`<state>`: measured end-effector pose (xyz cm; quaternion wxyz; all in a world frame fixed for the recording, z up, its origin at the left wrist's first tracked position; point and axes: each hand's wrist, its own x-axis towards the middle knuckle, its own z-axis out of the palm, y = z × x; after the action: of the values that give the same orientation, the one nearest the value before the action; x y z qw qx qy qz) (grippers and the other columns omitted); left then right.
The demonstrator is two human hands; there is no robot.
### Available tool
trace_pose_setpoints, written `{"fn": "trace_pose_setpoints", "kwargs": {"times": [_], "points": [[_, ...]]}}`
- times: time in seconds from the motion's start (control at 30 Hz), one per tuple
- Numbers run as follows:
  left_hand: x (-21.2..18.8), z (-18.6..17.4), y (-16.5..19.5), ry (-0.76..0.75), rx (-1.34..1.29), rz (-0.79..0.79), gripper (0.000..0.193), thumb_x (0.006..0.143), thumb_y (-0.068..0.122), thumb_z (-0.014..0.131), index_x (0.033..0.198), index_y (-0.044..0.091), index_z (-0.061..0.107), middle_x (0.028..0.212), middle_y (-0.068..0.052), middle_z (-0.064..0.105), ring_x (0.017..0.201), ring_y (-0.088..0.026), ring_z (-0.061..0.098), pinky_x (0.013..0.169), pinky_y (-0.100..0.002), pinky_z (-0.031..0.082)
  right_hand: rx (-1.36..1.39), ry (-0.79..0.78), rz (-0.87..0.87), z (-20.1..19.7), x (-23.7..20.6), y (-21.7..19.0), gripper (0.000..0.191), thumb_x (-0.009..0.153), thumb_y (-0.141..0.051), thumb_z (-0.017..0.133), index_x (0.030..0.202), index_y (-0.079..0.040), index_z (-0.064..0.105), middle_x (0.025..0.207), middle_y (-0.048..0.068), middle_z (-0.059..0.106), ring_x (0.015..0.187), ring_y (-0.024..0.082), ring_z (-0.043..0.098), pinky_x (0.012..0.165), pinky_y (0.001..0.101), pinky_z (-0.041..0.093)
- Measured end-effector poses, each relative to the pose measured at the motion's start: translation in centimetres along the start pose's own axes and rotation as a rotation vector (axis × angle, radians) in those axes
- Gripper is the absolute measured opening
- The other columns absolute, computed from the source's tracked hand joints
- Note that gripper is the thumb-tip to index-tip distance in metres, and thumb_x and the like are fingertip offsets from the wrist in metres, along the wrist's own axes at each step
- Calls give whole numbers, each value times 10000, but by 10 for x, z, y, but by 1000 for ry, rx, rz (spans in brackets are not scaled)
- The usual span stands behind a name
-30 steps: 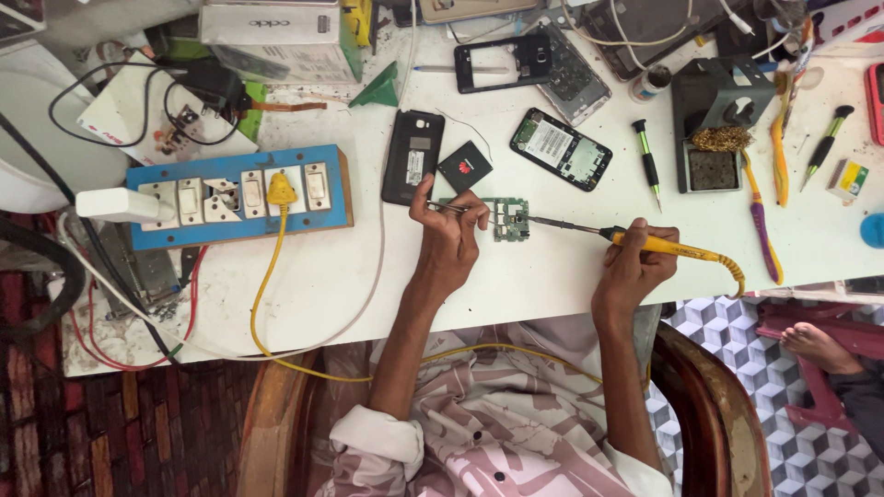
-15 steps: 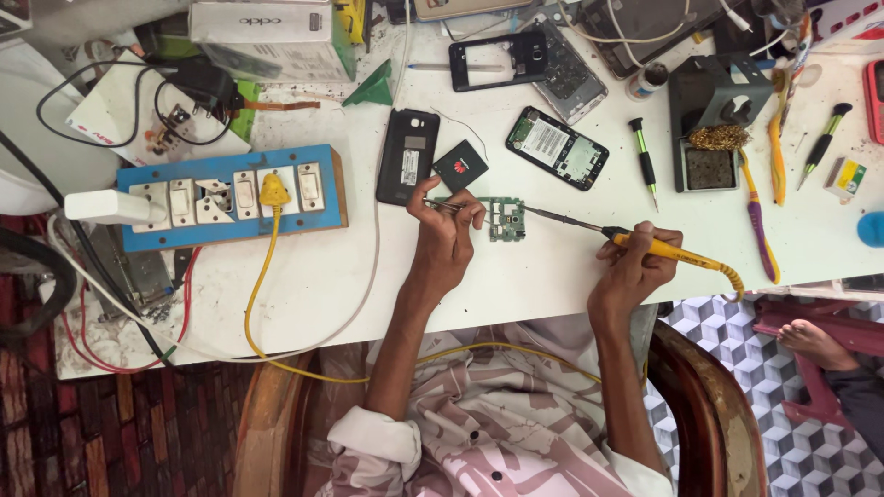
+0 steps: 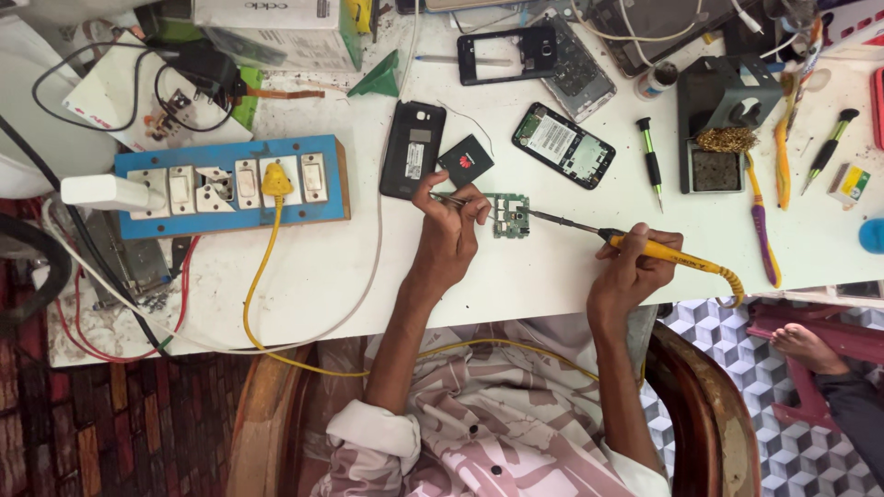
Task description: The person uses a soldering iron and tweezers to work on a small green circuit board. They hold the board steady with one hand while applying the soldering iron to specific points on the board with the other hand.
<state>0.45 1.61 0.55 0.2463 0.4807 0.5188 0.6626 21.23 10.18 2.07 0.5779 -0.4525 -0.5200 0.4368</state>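
On the white worktable [image 3: 516,276], near its front edge, a small green circuit board [image 3: 509,214] lies flat between the two hands. The left hand [image 3: 448,235] rests on the table just left of the board, thumb and forefinger pinched together on a pair of thin tweezers [image 3: 449,197] whose tips reach the board's left edge. The right hand [image 3: 629,274] is closed around the yellow handle of a soldering iron [image 3: 645,246]; its dark metal tip touches the board's right edge. A black phone back [image 3: 412,149] and a small black battery [image 3: 465,160] lie just behind the left hand. A phone with its back removed [image 3: 564,144] lies behind the board. A blue power strip [image 3: 230,184] sits well apart at the left, with a yellow plug [image 3: 276,180] inserted.
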Motion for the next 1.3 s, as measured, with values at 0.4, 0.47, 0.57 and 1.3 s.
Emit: {"fn": "trace_pose_setpoints", "kwargs": {"times": [0.4,0.47,0.57,1.3], "points": [[1,1,0,14,17,4,458,1063,-140,327,1363,101,78,877,-123,538,777,-184,506,798,-318,491,-65,6,-51,-3,-2,4,201,1142,-174,538,1030,-34,446,819,65,545,624,105,546,597,228,494],[0,1,1,6,19,6,451,1068,-139,325,1361,99,77,867,-120,534,772,-183,501,795,-319,486,-38,22,-40,-3,-1,5,193,1134,-165,536,1025,-35,444,800,68,547,606,101,529,582,227,479],[1,1,1,1,18,4,446,1064,-138,318,1358,94,75,856,-115,529,769,-181,504,797,-318,486,-31,28,-53,-4,-1,5,187,1140,-157,528,1023,-40,441,771,65,538,586,97,509,567,225,455],[1,1,-4,4,31,-14,406,1103,-87,360,1344,93,87,825,-96,535,743,-167,499,785,-310,487,-51,-37,-109,-5,-5,2,294,1145,-186,531,927,-9,445,967,53,458,657,111,540,594,258,490]]}}
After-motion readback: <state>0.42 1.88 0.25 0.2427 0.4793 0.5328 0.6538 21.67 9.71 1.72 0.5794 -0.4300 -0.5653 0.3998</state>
